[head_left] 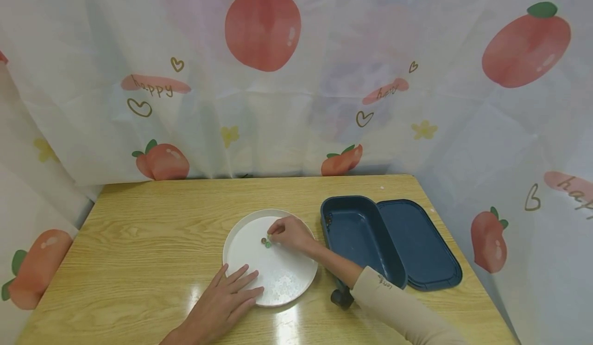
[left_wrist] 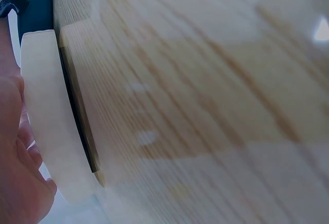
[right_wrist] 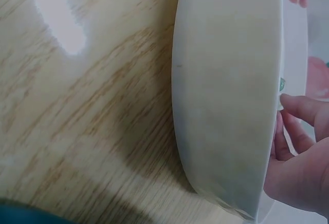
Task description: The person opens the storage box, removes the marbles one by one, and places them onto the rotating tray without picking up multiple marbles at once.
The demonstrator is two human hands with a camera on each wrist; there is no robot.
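Note:
A round white tray (head_left: 282, 283) with a raised rim stands on the table. My left hand (head_left: 227, 298) rests over its near left rim, fingers spread and straight. Over the tray's middle, my right hand (head_left: 289, 233) pinches a small pale bead (right_wrist: 280, 104) between thumb and fingertips; the fingers partly hide it. Right by those fingertips, a brown bead (head_left: 263, 240) and a green bead (head_left: 268, 244) lie on the tray. In the right wrist view, the tray's wall covers most of its inside.
To the right stands a dark blue box (head_left: 359, 231) with several small brown beads (head_left: 329, 219) in its far left corner. Its flat blue lid (head_left: 419, 242) lies beside it. The right forearm passes over the box. A printed curtain (head_left: 278, 103) hangs behind the wooden table (head_left: 153, 242).

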